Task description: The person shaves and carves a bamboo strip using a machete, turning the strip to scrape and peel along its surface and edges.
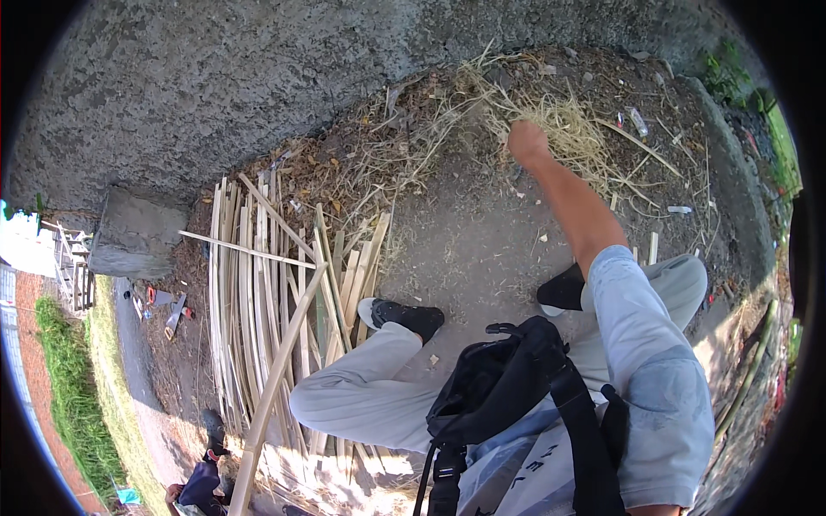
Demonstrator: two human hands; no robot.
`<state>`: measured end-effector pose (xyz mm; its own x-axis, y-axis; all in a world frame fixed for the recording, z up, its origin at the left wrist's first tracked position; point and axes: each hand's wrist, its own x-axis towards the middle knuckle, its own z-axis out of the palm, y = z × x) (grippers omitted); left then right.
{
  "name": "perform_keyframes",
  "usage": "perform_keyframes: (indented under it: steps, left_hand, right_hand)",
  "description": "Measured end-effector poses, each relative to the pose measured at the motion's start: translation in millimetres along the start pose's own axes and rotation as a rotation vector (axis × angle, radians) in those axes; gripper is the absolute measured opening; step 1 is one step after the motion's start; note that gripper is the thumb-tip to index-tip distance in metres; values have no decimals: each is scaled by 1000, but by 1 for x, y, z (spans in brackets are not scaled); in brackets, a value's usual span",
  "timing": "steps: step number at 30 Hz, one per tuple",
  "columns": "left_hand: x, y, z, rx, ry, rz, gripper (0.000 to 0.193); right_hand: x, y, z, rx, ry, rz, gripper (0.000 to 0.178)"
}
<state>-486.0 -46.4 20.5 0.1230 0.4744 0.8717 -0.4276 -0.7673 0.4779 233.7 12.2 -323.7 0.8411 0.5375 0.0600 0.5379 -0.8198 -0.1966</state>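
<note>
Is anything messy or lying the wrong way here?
Yes: one thin strip lies crosswise over the pile, while most others line up. Also, clear plastic litter lies beside the shavings.

Slat pile (249, 318) on the ground, one loose slat (245, 248) crosswise over it; wall (258, 77) beyond its far end, block (138, 232) off its far-left corner, tools (175, 316) to its left, another person (202, 482) near-left. Right of the pile: left shoe (413, 320) near it, right shoe (563, 290) farther out; straw heap (572, 133) well off to the far right, right hand (527, 142) at the heap's pile-side edge.
</note>
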Motion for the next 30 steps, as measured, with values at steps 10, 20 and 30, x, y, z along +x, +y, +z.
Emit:
perform_keyframes:
  steps: [10, 20, 30]
  left_hand:
    - [9, -52, 36, -262, 72, -1, 32]
    - [60, -156, 140, -457, -98, -164, 21]
    - [90, -236, 293, -614, -157, -419, 18]
  right_hand:
    - [-12, 103, -38, -103, -682, -21, 12]
    - [-231, 110, -78, 445, -563, 246, 34]
    - [-241, 59, -84, 1067, -382, 43, 19]
